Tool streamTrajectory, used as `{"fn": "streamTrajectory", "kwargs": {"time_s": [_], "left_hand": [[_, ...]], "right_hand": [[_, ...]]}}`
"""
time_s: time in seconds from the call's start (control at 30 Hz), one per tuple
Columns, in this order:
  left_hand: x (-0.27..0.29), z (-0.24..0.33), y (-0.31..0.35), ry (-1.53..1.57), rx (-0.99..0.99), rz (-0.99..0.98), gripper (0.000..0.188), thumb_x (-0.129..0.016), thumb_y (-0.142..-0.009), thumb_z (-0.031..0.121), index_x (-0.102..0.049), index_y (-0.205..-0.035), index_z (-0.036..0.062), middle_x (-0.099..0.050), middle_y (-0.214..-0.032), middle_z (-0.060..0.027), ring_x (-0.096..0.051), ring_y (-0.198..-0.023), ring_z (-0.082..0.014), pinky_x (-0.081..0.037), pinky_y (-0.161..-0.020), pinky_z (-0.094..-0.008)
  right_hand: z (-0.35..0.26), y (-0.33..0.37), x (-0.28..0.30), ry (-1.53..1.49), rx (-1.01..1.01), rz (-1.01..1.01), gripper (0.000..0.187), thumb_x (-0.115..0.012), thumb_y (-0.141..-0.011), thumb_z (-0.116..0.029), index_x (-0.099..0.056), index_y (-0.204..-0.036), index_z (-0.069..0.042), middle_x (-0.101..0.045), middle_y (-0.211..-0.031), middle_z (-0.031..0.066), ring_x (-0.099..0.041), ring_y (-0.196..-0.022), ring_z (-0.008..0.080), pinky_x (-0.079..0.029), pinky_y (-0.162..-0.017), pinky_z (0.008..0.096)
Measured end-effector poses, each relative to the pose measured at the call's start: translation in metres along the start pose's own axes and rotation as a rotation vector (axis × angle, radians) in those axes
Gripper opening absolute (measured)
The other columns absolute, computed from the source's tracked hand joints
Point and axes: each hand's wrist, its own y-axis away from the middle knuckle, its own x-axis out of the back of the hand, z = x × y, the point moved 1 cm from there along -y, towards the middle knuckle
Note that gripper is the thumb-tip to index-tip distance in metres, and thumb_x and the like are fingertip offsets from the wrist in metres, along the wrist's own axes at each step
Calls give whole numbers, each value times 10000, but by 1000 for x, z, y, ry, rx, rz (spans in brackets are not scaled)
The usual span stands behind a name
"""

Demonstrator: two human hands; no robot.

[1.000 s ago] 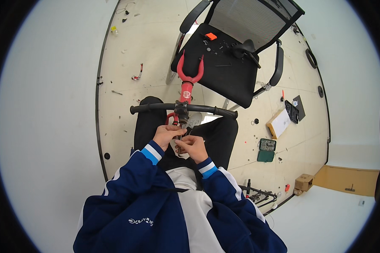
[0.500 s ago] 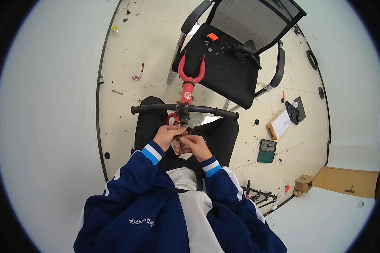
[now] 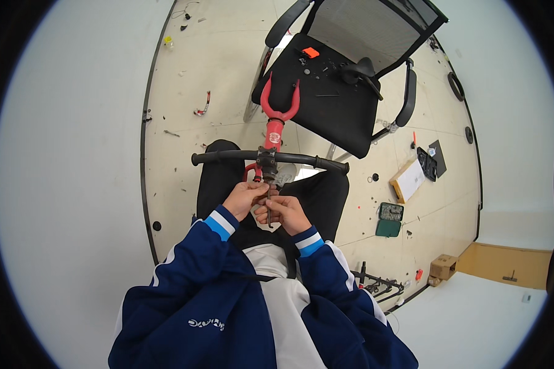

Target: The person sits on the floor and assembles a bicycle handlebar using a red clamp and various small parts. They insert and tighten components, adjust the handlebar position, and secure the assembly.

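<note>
Between my knees stands a red bicycle fork (image 3: 274, 134), its prongs pointing away from me over the chair seat. A black handlebar (image 3: 308, 161) crosses it, clamped in a black stem (image 3: 266, 160). My left hand (image 3: 241, 200) is pinched closed at the near end of the stem; its fingertips hide what they grip. Close beside it, my right hand (image 3: 289, 213) holds a thin metal hex key (image 3: 269, 216) between thumb and fingers. The key's bent end shows below the fingers, and its upper end is hidden at the stem.
A black chair (image 3: 320, 104) ahead holds small loose parts, an orange piece (image 3: 311, 53) and a bicycle saddle (image 3: 358, 71). On the floor at right lie a green case (image 3: 388, 229), a box (image 3: 407, 182) and a black tool case (image 3: 426, 165). A cardboard box (image 3: 443, 267) stands farther back.
The hex key's bent end has swung a little to the right, and my right fingers have shifted around it. My left hand stays at the stem's end.
</note>
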Motion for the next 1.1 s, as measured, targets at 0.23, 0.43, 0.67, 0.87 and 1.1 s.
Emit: {"fn": "streamTrajectory", "kwargs": {"time_s": [0.23,0.43,0.67,0.87,1.1], "left_hand": [[1,3,0,20,30,46,227,-644,-982,146,-701,-1062,-58,-716,-946,-107,-668,-823,-181,-532,-776,-298],[3,-1,-1,-1,-29,52,214,-680,-957,157,-728,-1003,-47,-717,-906,-96,-660,-796,-168,-523,-757,-293],[-6,9,7,-126,-68,103,196,-692,-942,155,-743,-953,-34,-707,-844,-60,-612,-749,-121,-480,-700,-261],[-2,-3,-1,-87,-117,126,170,-676,-945,117,-750,-971,-34,-730,-876,-76,-634,-791,-118,-471,-752,-247],[-4,-4,0,-101,-138,122,154,-678,-940,104,-757,-972,-25,-739,-904,-70,-647,-825,-127,-471,-790,-258]], "right_hand": [[2,5,-10,65,-5,109,315,-603,-1007,-204,-646,-1071,101,-728,-892,193,-741,-760,255,-618,-724,351],[3,4,-19,119,51,197,306,-624,-997,-206,-657,-1041,95,-725,-832,182,-732,-685,246,-615,-669,342],[5,2,-13,-75,15,59,322,-582,-1019,-219,-655,-1043,94,-725,-857,177,-733,-746,239,-613,-681,332],[33,22,-20,628,383,322,296,-709,-928,-223,-687,-874,67,-706,-696,121,-680,-602,185,-521,-592,285],[28,45,-43,913,423,460,245,-681,-934,-166,-707,-854,64,-713,-673,135,-724,-605,203,-546,-591,267]]}}
